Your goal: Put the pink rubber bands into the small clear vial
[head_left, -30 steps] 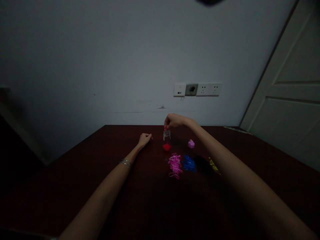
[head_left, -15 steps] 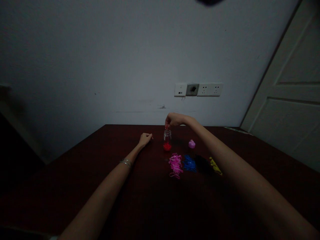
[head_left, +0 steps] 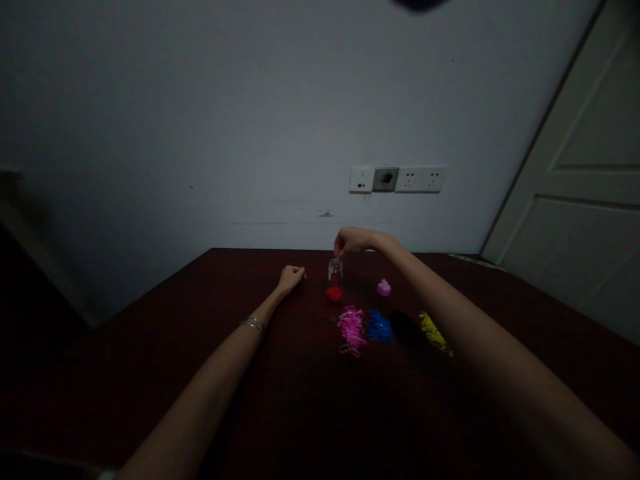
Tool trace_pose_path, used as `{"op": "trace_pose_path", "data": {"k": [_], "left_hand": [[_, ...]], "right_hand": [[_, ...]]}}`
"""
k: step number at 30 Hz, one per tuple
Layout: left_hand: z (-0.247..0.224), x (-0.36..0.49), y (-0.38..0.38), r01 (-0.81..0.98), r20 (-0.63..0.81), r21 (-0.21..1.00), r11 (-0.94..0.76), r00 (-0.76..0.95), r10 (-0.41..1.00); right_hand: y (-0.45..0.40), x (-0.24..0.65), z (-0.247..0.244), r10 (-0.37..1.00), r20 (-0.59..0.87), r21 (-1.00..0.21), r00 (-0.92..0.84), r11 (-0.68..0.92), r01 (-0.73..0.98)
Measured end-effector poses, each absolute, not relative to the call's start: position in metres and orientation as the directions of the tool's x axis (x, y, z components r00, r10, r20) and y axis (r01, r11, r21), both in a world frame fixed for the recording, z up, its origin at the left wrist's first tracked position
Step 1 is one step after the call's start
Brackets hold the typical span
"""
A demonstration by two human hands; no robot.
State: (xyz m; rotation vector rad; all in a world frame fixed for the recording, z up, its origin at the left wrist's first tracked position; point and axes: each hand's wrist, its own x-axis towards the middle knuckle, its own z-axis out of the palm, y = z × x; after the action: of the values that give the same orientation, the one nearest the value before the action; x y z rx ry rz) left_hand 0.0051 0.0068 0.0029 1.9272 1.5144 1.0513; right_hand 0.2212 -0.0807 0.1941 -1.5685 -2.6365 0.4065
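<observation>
Right of the left grip (head_left: 291, 277), curled on the bench (head_left: 235, 283), the jar (head_left: 335, 275) is best kept upright, its mouth centred beneath the right grip (head_left: 351, 240) for clean drops. Whether anything is held on the left cannot be told; right fingertips are gathered at the rim, any load hidden.

Right hand (head_left: 349, 240) is raised, wrist (head_left: 379, 241) bent, fingers (head_left: 338, 250) pointing downward; left hand (head_left: 291, 277) lies low, loosely curled, left forearm (head_left: 220, 377) extended.
</observation>
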Motion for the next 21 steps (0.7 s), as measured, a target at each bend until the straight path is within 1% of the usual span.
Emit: {"op": "trace_pose_path", "data": {"k": [3, 5, 8, 11, 13, 16, 21], "left_hand": [[0.004, 0.005, 0.005, 0.591, 0.269, 0.760, -0.271, 0.094, 0.959], [0.004, 0.005, 0.004, 0.588, 0.271, 0.760, -0.278, 0.102, 0.957], [0.004, 0.005, 0.004, 0.585, 0.284, 0.758, -0.289, 0.103, 0.953], [0.004, 0.004, 0.005, 0.577, 0.293, 0.764, -0.289, 0.090, 0.952], [0.004, 0.004, 0.006, 0.578, 0.289, 0.766, -0.280, 0.080, 0.954], [0.007, 0.005, 0.004, 0.585, 0.280, 0.766, -0.268, 0.072, 0.957], [0.011, 0.004, 0.001, 0.596, 0.275, 0.757, -0.268, 0.082, 0.958]], "right_hand": [[-0.080, 0.224, 0.195, 0.868, -0.080, -0.252, -0.491, 0.459, 0.852], [-0.079, 0.227, 0.195, 0.860, -0.057, -0.277, -0.506, 0.474, 0.836], [-0.079, 0.235, 0.190, 0.848, 0.033, -0.336, -0.528, 0.507, 0.793], [-0.084, 0.245, 0.177, 0.841, 0.155, -0.415, -0.518, 0.532, 0.738], [-0.089, 0.250, 0.162, 0.850, 0.198, -0.489, -0.489, 0.518, 0.702], [-0.094, 0.256, 0.134, 0.878, 0.217, -0.599, -0.427, 0.465, 0.651], [-0.097, 0.254, 0.094, 0.907, 0.203, -0.720, -0.368, 0.393, 0.572]]}}
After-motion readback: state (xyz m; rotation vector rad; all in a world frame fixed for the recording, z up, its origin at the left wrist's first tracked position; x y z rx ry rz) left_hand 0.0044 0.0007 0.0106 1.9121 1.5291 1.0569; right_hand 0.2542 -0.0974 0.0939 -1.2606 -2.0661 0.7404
